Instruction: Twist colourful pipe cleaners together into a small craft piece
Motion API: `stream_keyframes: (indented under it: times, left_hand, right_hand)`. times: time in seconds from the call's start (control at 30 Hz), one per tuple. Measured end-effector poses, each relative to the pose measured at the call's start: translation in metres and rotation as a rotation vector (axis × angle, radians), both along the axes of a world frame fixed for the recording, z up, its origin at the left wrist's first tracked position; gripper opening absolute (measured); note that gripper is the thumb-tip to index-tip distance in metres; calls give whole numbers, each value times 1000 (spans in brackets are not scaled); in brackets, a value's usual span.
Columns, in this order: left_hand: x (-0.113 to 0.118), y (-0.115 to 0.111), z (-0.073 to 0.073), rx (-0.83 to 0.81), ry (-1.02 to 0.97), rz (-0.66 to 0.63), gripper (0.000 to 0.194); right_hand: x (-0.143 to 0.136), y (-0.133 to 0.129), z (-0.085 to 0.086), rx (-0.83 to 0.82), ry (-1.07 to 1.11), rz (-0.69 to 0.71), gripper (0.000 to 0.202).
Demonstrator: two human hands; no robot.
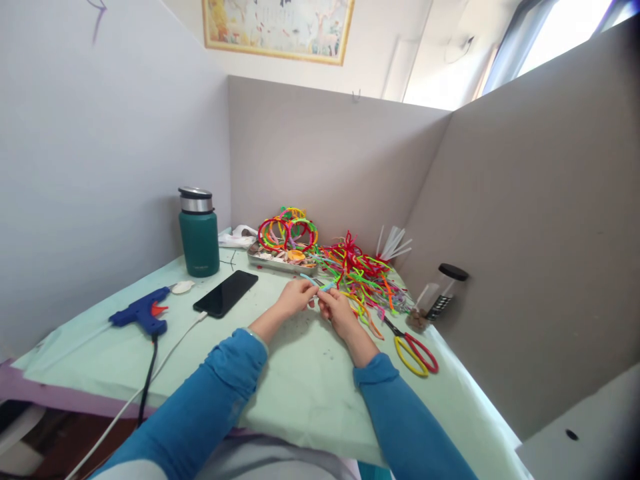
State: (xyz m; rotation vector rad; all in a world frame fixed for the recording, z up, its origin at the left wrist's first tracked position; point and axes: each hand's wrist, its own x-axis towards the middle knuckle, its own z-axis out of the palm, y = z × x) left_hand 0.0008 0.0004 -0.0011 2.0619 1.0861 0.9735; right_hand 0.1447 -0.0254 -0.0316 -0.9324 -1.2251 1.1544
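Observation:
Near the middle of the covered table (pixel 300 373), my left hand (pixel 299 297) and my right hand (pixel 339 311) meet at the fingertips. Both are closed in a pinch on a light blue pipe cleaner (pixel 309 279), whose one end sticks out past the left fingers. The part between the fingers is mostly hidden. Just beyond my hands lies a tangled heap of colourful pipe cleaners (pixel 353 260), with a few yellow and orange ones reaching beside my right hand. Scissors (pixel 413 347) with one red and one yellow handle lie to the right.
A blue glue gun (pixel 145 312), a black phone (pixel 226 293) with a white cable and a green bottle (pixel 199 241) stand or lie at left. Behind, a metal tray (pixel 280 265) has coloured rings above it. A clear jar (pixel 436 298) is at the right edge. Grey partitions surround the table.

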Motion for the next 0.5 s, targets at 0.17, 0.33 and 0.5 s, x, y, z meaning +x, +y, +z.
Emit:
stream_keyframes:
  times: [0.17, 0.33, 0.5]
  left_hand:
    - [1, -1, -2, 88, -19, 52, 29]
    - [1, -1, -4, 210, -49, 56, 19]
    - [1, -6, 2, 349, 25, 38, 19]
  right_hand:
    - [-1, 2, -1, -14, 22, -27, 30]
    - [-1, 2, 1, -56, 51, -55, 32]
    - [0, 0, 4, -71, 107, -71, 31]
